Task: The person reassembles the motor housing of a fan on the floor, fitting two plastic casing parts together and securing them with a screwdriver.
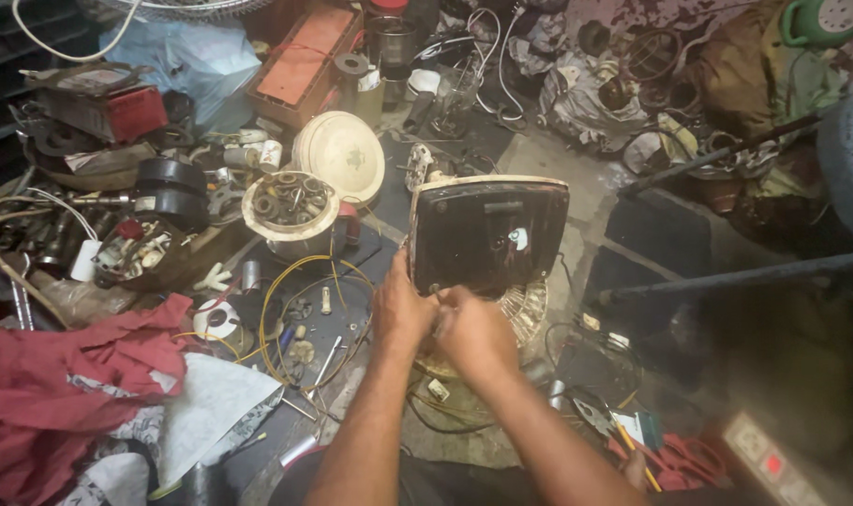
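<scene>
head view shows two bare hands close together at the near edge of a dark square cover [487,234]. left hand [400,309] is curled, with its fingers pressed on the lower left corner of the cover. right hand [473,333] is bunched up right beside it, fingers pulled in tight at the bottom edge of the cover. it looks like it pinches something small there, but it is too blurry to tell what. the two hands almost touch.

the cover is dark brown with a pale rim and a small light spot on its face. it stands tilted up, just past the fingers, leaning away from the person. under it sits a pale round part with ribs [525,309], peeking out on the right side of the hands.

to the left of the hands lies a loop of yellow wire [286,281] on the dark floor, with small screws and bits inside it. past the wire stands a white bowl [291,201] full of rings and metal bits, and behind that a cream round disc [342,155]. a red cloth [61,384] lies bunched at the far left, with a white sheet [216,403] next to it. pliers with yellow handles [609,426] lie on the floor to the right of the arms. a long dark rod [736,276] runs across the right side.
</scene>
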